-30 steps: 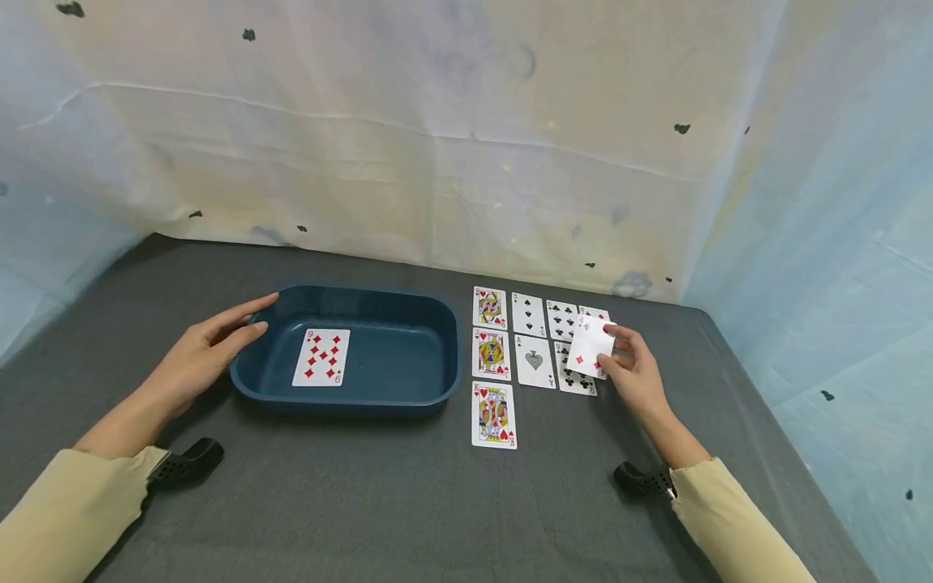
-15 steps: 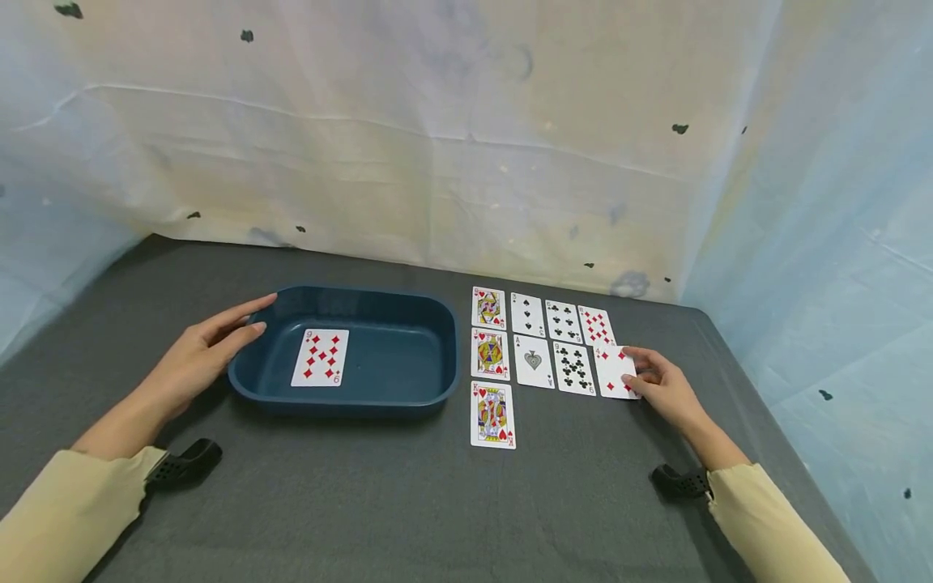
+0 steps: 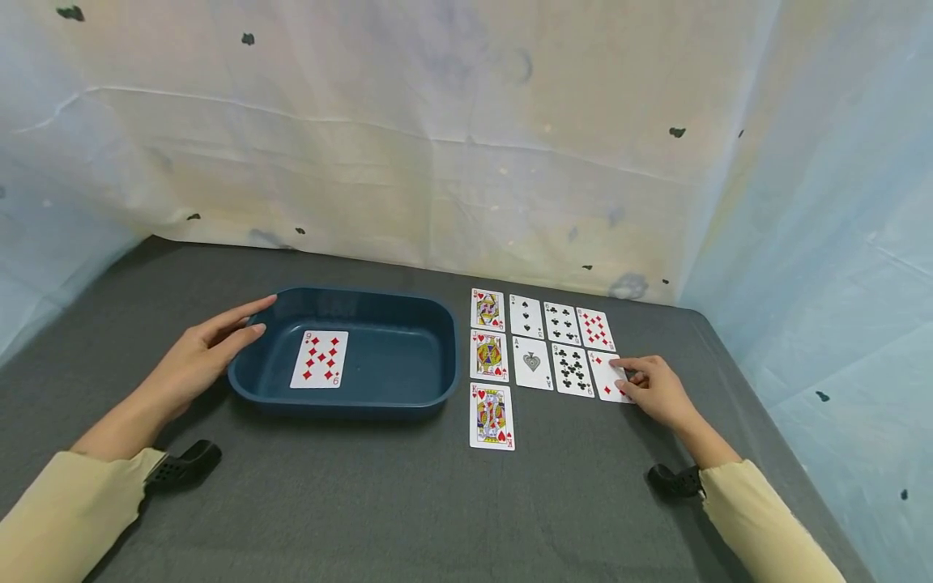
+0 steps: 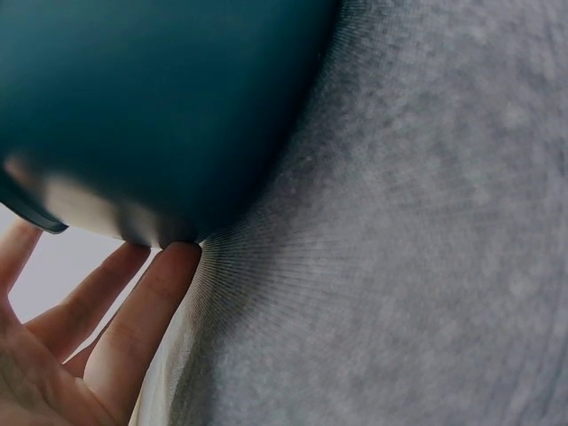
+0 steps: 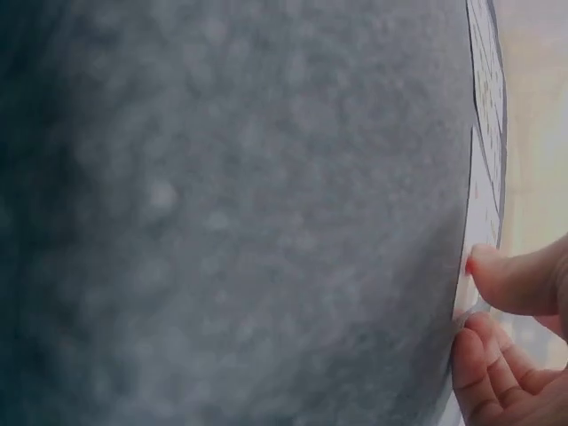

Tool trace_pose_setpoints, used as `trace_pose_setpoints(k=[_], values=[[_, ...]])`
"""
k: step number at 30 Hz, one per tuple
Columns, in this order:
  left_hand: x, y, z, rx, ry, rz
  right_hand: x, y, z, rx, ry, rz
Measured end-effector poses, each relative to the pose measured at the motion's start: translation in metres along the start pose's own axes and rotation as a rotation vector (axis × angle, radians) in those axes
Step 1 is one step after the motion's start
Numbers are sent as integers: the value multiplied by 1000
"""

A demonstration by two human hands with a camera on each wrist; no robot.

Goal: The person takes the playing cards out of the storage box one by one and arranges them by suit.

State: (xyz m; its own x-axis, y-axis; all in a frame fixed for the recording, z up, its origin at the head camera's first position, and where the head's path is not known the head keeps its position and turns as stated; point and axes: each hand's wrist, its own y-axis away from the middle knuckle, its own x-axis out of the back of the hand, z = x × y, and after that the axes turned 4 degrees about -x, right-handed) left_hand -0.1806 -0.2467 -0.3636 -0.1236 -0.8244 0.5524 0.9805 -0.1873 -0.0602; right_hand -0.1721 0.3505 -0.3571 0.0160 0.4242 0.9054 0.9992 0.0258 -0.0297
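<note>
My left hand (image 3: 188, 360) grips the left end of a dark blue tray (image 3: 342, 402) by its rim; in the left wrist view its fingertips (image 4: 182, 253) touch the outer wall. A nine of diamonds (image 3: 319, 359) lies face up inside the tray. At the right, my right hand (image 3: 654, 393) rests its thumb and fingertips on the right side of a four of diamonds (image 3: 604, 374), flat on the table. That card is rightmost in the second row, beside a nine of clubs (image 3: 572, 371). The right wrist view shows it only edge-on, under the thumb (image 5: 497, 273).
Face-up cards stand in columns right of the tray: a heart-card column ending in a king of hearts (image 3: 492, 415), then spades with an ace (image 3: 533, 362), clubs, and diamonds (image 3: 595, 329). A patterned cloth (image 3: 408, 146) hangs behind the grey table (image 3: 379, 502).
My right hand has carried the four of diamonds right, set it beside the nine of clubs below the other diamond card, and shifted it slightly left. My left hand has stayed on the tray.
</note>
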Motion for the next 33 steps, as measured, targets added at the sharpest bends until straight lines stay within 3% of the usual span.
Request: trace_pose_setpoints(k=[4,9,16,19,26,29,33], values=[[1,0,0,-2,14,0,3,-4,-11,-13,8,25],[1,2,-1,7,19,-1,7,-16,-49,-28,-57,88],[0,2,1,8,5,5,-4,-39,-126,-61,-387,100],[0,1,2,2,17,6,-14,-45,-165,-40,-545,101],[-1,1,2,5,18,12,-46,-46,-251,43,-785,10],[-2,0,1,6,14,18,-63,-45,-283,41,-829,-67],[-1,0,2,9,2,16,-87,-45,-317,-21,-819,-173]])
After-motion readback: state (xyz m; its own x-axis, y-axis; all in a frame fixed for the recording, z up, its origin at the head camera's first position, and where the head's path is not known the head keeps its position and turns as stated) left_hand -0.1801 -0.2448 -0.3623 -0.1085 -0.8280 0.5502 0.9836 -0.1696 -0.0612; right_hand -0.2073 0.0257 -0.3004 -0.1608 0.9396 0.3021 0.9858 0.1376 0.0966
